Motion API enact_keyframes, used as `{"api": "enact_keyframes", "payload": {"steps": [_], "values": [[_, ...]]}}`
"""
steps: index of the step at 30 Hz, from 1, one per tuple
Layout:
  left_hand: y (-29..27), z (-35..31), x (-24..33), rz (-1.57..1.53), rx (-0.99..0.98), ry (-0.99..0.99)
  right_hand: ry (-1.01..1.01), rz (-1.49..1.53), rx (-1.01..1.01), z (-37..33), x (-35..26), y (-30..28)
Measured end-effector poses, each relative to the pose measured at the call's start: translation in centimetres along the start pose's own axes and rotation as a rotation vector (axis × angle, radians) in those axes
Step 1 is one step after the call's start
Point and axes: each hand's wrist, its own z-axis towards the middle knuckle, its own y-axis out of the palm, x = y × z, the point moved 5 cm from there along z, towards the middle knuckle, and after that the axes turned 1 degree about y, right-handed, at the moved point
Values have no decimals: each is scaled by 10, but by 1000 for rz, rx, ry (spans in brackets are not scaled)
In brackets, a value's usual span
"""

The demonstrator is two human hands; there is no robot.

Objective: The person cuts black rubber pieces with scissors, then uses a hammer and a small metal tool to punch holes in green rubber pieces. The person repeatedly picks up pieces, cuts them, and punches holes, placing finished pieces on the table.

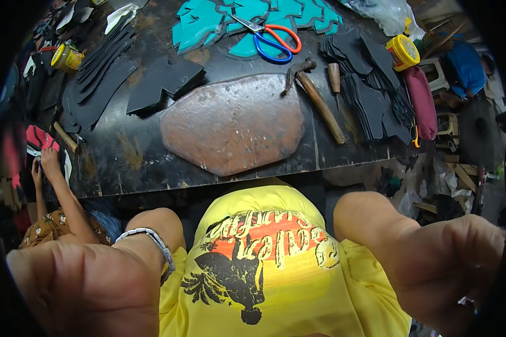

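My left hand (84, 286), with a metal bracelet (152, 237) at its wrist, is raised close to the camera at the lower left. On the other side my right hand (444, 267) is lifted just as near. Palms show, but the fingers run into the dark rim, so their grip cannot be read. Neither hand touches the table. Beyond them a worn reddish-brown slab (230, 126) lies at the table's front. A hammer (321, 106) rests by its right corner, its head over the slab's edge. Beside the hammer is a wooden-handled awl (334, 77).
Scissors (272, 44) with red and blue handles lie on teal cut pieces (199, 25). Stacked black pieces (368, 104) sit right, others (166, 87) left. Yellow-lidded jars (402, 53) stand at both sides. At far left, another person's hands (49, 162) work on pink material (39, 136).
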Motion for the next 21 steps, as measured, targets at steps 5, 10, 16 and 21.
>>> {"api": "enact_keyframes", "payload": {"steps": [5, 10, 16, 21], "values": [[23, -36, -40, -22, -72, -90, -16, -154, -119, -9, 19, 7], [32, -87, -116, 231, -317, -493, 384, -568, -404, -65, 120, 2], [1, -128, -178, 881, -881, -465, 550, -790, -649, -134, 197, 3], [-51, -110, -193, 1212, -978, -520, 598, -782, -746, -135, 230, 8]]}}
